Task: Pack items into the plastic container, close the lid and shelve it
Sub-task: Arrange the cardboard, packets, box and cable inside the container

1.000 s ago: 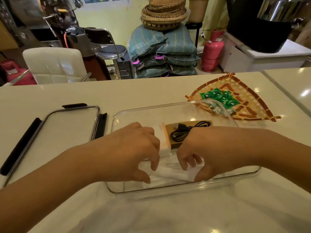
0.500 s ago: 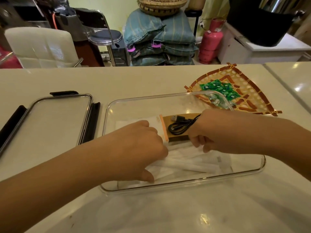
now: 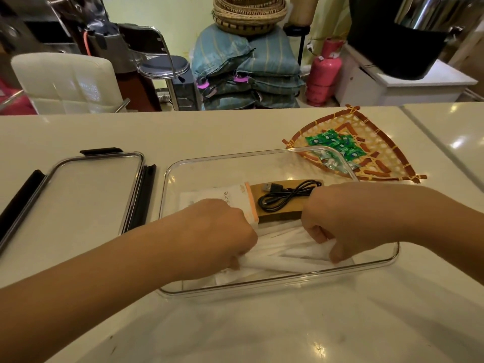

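Observation:
A clear plastic container (image 3: 209, 163) stands open on the pale counter in front of me. Inside it lie several white paper-wrapped sticks (image 3: 285, 254), a white packet with an orange edge (image 3: 230, 192), and a brown card (image 3: 281, 217) carrying a coiled black USB cable (image 3: 285, 195). My left hand (image 3: 220, 231) pinches the left end of the white sticks. My right hand (image 3: 340, 218) pinches their right end. Both hands are inside the container near its front wall. The lid (image 3: 86, 189), clear with black latches, lies flat to the left.
A woven fan-shaped tray (image 3: 387, 155) holding green candy wrappers (image 3: 337, 145) sits behind the container's right corner. Beyond the counter's far edge are a white chair (image 3: 65, 82), a stool, stacked sacks with baskets, and a pink gas cylinder (image 3: 324, 72).
My right hand went toward the cable card, then came back onto the right end of the white sticks. My left hand stayed on their left end. The camera shifted slightly.

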